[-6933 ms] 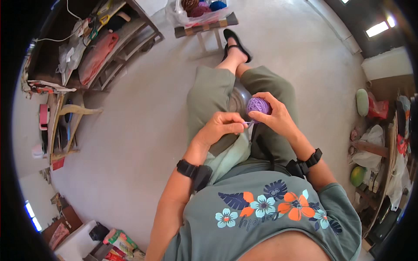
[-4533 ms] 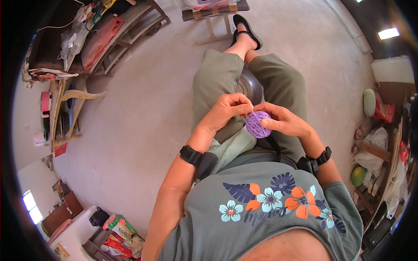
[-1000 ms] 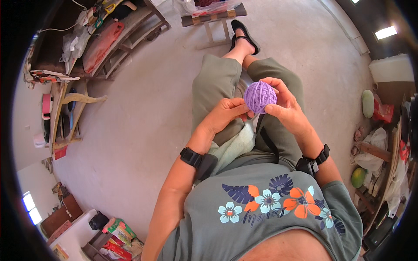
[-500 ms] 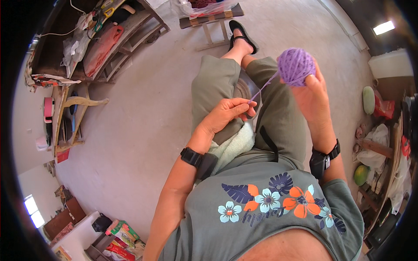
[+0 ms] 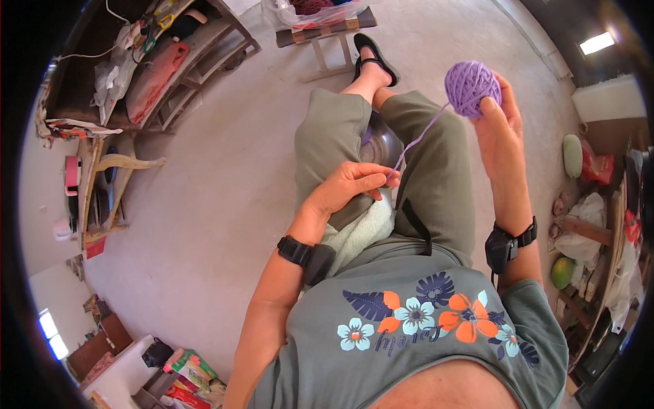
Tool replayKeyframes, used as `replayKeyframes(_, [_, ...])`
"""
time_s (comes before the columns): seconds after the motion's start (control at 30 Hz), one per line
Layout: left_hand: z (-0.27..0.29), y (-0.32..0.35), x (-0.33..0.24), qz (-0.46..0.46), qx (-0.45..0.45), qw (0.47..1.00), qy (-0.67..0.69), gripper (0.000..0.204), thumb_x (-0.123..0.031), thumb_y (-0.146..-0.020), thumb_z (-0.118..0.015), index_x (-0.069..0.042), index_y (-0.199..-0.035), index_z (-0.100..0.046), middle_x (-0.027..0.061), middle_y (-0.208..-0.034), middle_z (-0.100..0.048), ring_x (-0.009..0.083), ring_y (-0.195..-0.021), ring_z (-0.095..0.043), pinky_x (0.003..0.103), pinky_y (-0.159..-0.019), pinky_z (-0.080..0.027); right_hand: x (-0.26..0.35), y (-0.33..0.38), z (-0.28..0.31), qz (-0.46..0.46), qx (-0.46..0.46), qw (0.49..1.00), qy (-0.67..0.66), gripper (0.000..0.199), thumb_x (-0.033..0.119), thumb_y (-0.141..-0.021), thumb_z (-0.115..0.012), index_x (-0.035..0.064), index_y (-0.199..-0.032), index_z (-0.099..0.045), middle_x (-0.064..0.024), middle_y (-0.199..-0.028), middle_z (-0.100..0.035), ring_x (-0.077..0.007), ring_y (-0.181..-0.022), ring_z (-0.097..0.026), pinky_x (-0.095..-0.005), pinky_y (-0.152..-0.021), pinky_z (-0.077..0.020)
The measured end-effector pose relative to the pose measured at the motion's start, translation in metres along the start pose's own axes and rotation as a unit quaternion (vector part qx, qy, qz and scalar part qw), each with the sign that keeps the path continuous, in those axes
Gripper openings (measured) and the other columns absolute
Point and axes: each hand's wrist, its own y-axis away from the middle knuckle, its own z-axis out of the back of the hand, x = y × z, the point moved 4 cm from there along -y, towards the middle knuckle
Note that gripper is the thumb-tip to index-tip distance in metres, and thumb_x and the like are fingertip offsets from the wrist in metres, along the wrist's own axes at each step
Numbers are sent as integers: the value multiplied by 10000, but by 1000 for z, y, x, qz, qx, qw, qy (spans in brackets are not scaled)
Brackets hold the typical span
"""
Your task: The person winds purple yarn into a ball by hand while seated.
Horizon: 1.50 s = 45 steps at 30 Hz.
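Note:
Raised at the right, my right hand (image 5: 499, 129) is closed around a ball of purple yarn (image 5: 471, 88). From its lower left side a strand of purple yarn (image 5: 424, 135) runs down in a loose curve to my left hand (image 5: 344, 191). The thumb and forefinger of that hand pinch the strand above my lap. Between my legs stands a shiny metal bowl (image 5: 387, 145), partly hidden by the trousers; a bit of purple shows at its left side. A pale green cloth (image 5: 364, 228) lies on my lap below the left hand.
A low bench (image 5: 325, 27) with a clear plastic bag stands ahead of my feet. A cluttered wooden shelf (image 5: 197, 58) is at the far left, with a wooden stool-like frame (image 5: 129, 161) beside it. Bags and a green melon (image 5: 564, 273) sit along the right side.
My right hand has moved the yarn ball a little farther up and right. The strand is longer and curves more, while my left hand has shifted slightly down. More of the bowl shows.

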Motion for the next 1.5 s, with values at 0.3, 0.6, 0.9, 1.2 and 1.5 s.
replayKeyframes(0.3, [9,-11,5,-127,-99,985,64,627,-168,-964,-655,-35,-1506,-368,68,-1505,-442,155,-1355,-437,300,-915,-497,-13,33,-41,-163,144,960,-176,593,296,-905,-688,7,-1363,-445,-86,-1252,-590,-167,-1150,-592,-333,-990,-474])
replayKeyframes(0.6, [3,-2,3,-61,-24,997,33,391,-184,-960,-666,-31,-1305,-562,25,-1133,-658,117,-948,-619,282,-879,-502,-62,59,-69,-294,176,916,-208,466,272,-961,-640,30,-1321,-470,-61,-1194,-613,-133,-1065,-617,-322,-937,-504])
replayKeyframes(0.9, [5,-8,7,2,-22,1000,12,283,-233,-1029,-543,-23,-1189,-646,-4,-830,-631,74,-757,-586,221,-647,-482,-95,55,-45,-243,88,965,-48,525,278,-922,-704,6,-1301,-464,-82,-1151,-621,-137,-1033,-601,-308,-908,-490])
replayKeyframes(1.2, [-10,-7,0,35,-23,995,-91,218,-187,-988,-612,-15,-1065,-721,-17,-769,-614,55,-699,-550,211,-627,-454,-123,65,-25,-197,120,959,162,521,244,-904,-734,17,-1297,-480,-74,-1089,-613,-137,-955,-607,-302,-837,-521])
replayKeyframes(1.5, [0,-7,-13,-39,-91,994,-53,143,-138,-961,-645,-17,-898,-690,-6,-739,-596,64,-646,-525,221,-571,-425,-111,75,-33,-317,255,914,-7,483,356,-957,-647,60,-1325,-548,-22,-1126,-620,-105,-977,-581,-258,-748,-503])
